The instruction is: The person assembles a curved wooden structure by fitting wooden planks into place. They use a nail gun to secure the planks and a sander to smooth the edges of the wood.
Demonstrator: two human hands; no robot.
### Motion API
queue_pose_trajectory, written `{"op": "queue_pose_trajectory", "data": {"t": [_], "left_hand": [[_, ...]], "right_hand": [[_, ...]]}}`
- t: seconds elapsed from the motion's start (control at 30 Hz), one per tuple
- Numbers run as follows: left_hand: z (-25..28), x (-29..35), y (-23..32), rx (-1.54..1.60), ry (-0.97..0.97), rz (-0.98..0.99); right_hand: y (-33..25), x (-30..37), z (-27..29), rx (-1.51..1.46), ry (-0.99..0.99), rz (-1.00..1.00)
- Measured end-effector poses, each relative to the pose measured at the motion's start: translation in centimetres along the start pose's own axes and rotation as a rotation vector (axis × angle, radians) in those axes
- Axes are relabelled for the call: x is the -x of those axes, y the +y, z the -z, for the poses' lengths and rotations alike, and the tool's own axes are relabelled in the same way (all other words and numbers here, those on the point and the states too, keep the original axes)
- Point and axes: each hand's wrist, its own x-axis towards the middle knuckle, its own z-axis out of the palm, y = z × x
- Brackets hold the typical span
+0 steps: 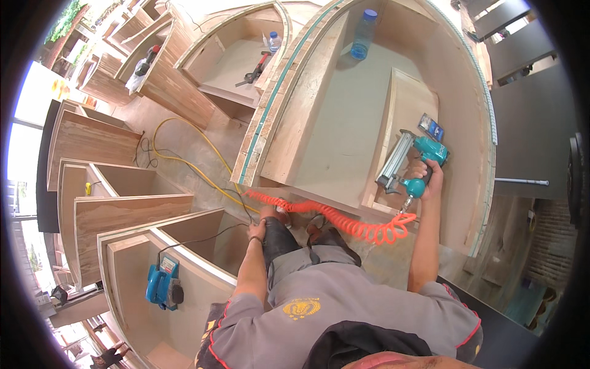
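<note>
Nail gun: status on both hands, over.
Right hand shut on nail gun, nose against plywood panel. Left hand on knee, holding nothing visible. Orange coiled hose trails across legs.

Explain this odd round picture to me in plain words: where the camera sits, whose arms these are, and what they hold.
The camera sits on a person's head and looks down, so its wide lens bends straight edges. Both arms are that person's own. The right hand grips a teal nail gun, pressed against a plywood panel inside a large cabinet shell. An orange coiled air hose feeds the gun. The left hand rests on the knee, holding nothing. A blue power planer lies in another cabinet, and a water bottle stands further off.
</note>
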Motion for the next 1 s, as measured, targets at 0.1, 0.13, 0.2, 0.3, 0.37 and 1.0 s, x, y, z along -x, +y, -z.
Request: {"op": "queue_pose_trajectory", "data": {"t": [0.1, 0.13, 0.2, 0.3, 0.37, 1.0], "left_hand": [[2.6, 1.7, 1.8, 0.648, -0.416, 0.193], [3.5, 3.4, 4.2, 0.855, -0.601, 0.251], [4.7, 3.3, 5.7, 0.966, -0.586, 0.123], [4.4, 3.3, 6.3, 0.984, -0.668, 0.099], [3.4, 2.4, 4.9, 0.926, -0.717, 0.117], [-3.5, -3.8, 5.3, -0.009, -0.460, -0.360]], "right_hand": [[0.3, 0.4, 0.4, 0.088, 0.034, 0.034], [0.2, 0.5, 0.6, 0.101, 0.038, 0.043], [0.6, 0.0, 0.2, 0.027, -0.012, -0.049], [0.1, 0.2, 1.3, 0.040, -0.021, -0.059], [0.0, 0.8, 1.2, 0.100, 0.031, -0.007], [0.9, -0.8, -10.3, 2.014, 0.703, 0.826]]}}
